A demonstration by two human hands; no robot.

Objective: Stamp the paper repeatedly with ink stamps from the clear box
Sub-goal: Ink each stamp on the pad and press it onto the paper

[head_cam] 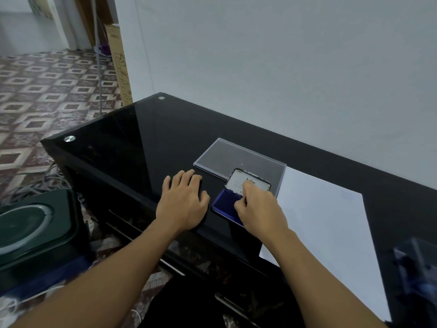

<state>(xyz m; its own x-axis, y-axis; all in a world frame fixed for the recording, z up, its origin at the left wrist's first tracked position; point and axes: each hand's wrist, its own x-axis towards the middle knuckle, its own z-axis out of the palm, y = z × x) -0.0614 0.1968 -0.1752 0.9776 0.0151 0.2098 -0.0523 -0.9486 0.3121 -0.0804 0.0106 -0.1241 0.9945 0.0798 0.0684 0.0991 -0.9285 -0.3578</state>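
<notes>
Left hand [182, 204]: palm down on black glass table [132, 143], fingers straight and spread, nothing held. Just right of it, 1 blue ink pad [223, 202], its lid [238, 182] tipped up. Right hand [257, 207]: over the pad, fingers curled down onto it; cannot tell whether they pinch anything, the hand hides it. Clear box [227, 155]: flat on the table, just behind the pad. Right again, 1 white paper [331, 221] sheet lying flat.
</notes>
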